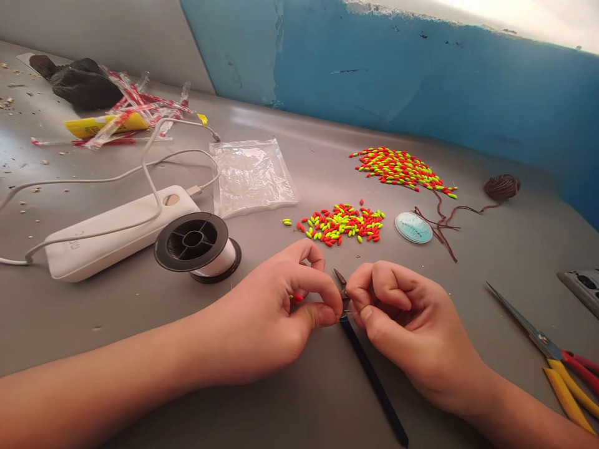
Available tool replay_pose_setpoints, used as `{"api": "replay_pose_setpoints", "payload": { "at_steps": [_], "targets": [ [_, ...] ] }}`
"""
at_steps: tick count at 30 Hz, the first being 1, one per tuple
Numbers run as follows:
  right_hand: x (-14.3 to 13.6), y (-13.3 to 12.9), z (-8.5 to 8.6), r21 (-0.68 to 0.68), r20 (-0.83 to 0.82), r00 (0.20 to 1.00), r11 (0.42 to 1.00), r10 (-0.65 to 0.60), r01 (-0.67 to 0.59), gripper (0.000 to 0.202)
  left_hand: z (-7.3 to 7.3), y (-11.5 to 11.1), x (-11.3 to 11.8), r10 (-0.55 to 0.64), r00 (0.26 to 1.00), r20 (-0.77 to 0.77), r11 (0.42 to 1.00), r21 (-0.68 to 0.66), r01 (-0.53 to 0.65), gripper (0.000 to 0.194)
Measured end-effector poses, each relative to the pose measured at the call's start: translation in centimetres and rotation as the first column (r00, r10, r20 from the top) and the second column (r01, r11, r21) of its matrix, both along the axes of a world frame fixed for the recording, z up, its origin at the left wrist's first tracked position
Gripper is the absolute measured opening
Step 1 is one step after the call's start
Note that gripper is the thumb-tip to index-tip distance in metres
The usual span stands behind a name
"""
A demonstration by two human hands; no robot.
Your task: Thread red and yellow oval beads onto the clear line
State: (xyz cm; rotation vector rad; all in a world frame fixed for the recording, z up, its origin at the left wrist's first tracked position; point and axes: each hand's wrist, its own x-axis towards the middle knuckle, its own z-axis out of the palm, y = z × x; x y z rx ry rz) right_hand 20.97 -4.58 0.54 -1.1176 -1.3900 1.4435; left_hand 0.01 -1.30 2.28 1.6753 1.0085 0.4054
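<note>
My left hand (285, 312) and my right hand (407, 324) meet fingertip to fingertip near the middle. Both are pinched closed, with a thin line (350, 312) showing between the tips. A small red and green bead (297, 298) shows by the curled fingers of my left hand. Behind and below the fingertips lies a dark-handled tool (372, 377) with a pointed metal tip, flat on the grey table (262, 411). Loose red and yellow-green beads (344, 223) lie just beyond my left hand. What else the palms hold is hidden.
A larger bead pile (400, 167), a round teal-white case (413, 227) and brown yarn (501, 186) lie farther back. On the left are a line spool (193, 240), a white power bank (116, 234) with cable, and a clear bag (253, 178). Scissors (543, 340) lie right.
</note>
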Motion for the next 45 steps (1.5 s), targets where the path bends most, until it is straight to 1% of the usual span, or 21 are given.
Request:
{"api": "replay_pose_setpoints", "payload": {
  "at_steps": [4,8,10,14,16,21,27,32,35,41,45],
  "targets": [
    [0.6,0.8,-0.2,0.04,-0.02,0.999,0.998,-0.043,0.044,0.038,0.0,0.0,-0.1,0.004,1.0,0.006,1.0,-0.031,-0.004,0.017],
    [0.6,0.8,-0.3,0.067,-0.004,1.0,0.998,-0.01,0.011,0.037,0.0,0.0,-0.1,0.025,1.0,0.008,0.998,-0.05,-0.024,0.016],
    [0.4,0.4,-0.2,0.124,0.014,1.0,0.992,0.008,-0.01,0.033,0.1,0.0,0.0,0.028,1.0,0.007,0.998,-0.056,-0.027,0.016],
    [0.2,-0.1,-0.2,0.273,0.069,0.997,0.962,-0.015,-0.005,0.03,0.2,-0.1,0.0,0.006,1.0,0.008,0.996,-0.088,-0.005,0.018],
    [0.2,-0.2,-0.4,0.301,0.084,0.996,0.953,-0.014,-0.012,0.031,0.2,-0.1,0.0,-0.007,1.0,0.017,0.994,-0.109,0.008,0.019],
    [0.1,-0.4,-0.6,0.329,0.09,0.996,0.944,-0.004,-0.026,0.031,0.4,0.2,-0.1,-0.023,0.997,0.067,0.989,-0.142,0.033,0.021],
    [0.0,-0.3,0.0,0.357,0.149,0.989,0.932,0.017,-0.07,0.037,0.6,0.3,0.1,-0.033,0.995,0.095,0.985,-0.163,0.048,0.022],
    [-0.2,-0.6,-0.1,0.328,0.127,0.992,0.943,0.023,-0.064,0.037,0.6,-0.1,0.2,-0.031,0.995,0.1,0.986,-0.159,0.047,0.014],
    [-0.5,-0.8,-0.3,0.341,0.14,0.99,0.939,0.001,-0.049,0.039,0.4,-0.2,0.2,-0.044,0.993,0.108,0.984,-0.168,0.062,0.012],
    [-0.7,-0.9,0.0,0.422,0.215,0.975,0.906,-0.05,-0.046,0.042,0.1,0.0,0.2,-0.044,0.993,0.112,0.985,-0.158,0.062,0.014],
    [-0.8,-0.9,0.0,0.434,0.221,0.972,0.901,-0.086,-0.019,0.042,0.1,0.2,0.2,-0.044,0.992,0.119,0.986,-0.152,0.062,0.013]
  ]
}}
